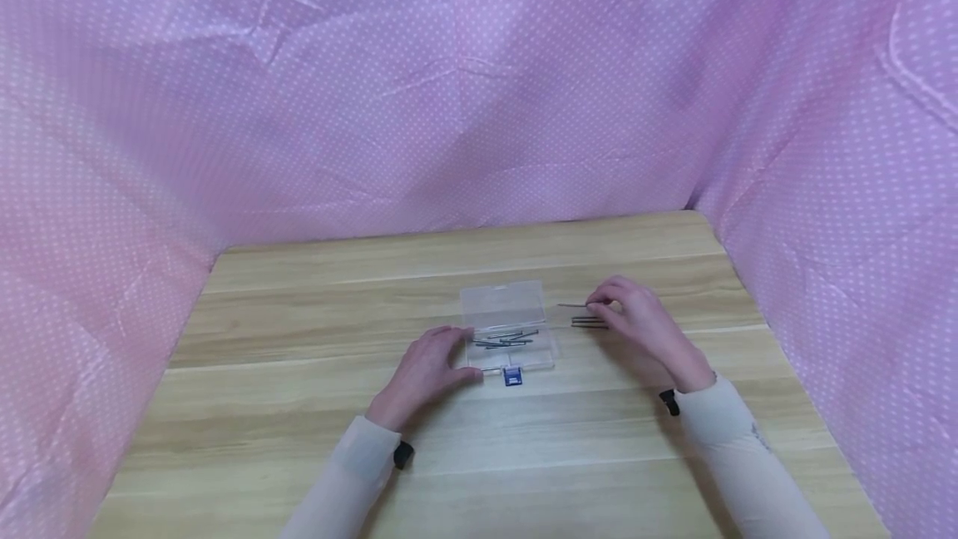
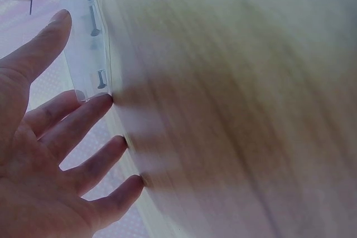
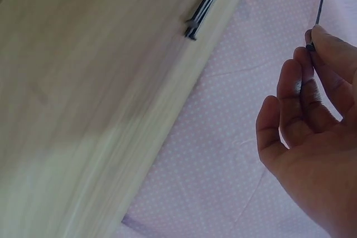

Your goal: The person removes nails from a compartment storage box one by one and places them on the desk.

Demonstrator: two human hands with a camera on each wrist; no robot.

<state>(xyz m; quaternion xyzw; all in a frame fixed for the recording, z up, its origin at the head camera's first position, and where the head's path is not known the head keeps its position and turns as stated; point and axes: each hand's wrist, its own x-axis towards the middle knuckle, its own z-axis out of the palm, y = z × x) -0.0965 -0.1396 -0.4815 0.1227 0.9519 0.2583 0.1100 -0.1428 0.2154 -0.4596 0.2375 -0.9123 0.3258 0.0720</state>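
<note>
A clear plastic box (image 1: 550, 358) lies on the table with its lid (image 1: 501, 304) folded back. Several dark metal nails (image 1: 506, 341) lie crossed inside it, and a blue label or latch (image 1: 512, 377) sits at its front edge. My left hand (image 1: 430, 367) is at the box's left side, fingers fairly straight and spread, fingertips right at its corner. Between thumb and fingertips, my right hand (image 1: 642, 324) pinches a single nail (image 3: 319, 9) near its head, the point directed toward the box. Below that hand a few more nails (image 1: 588, 323) lie side by side on the table.
The wooden table (image 1: 299, 439) has light planks and rounded back corners. Pink dotted cloth (image 1: 449, 106) hangs behind it and along both sides. A dark wrist piece sits at each sleeve cuff.
</note>
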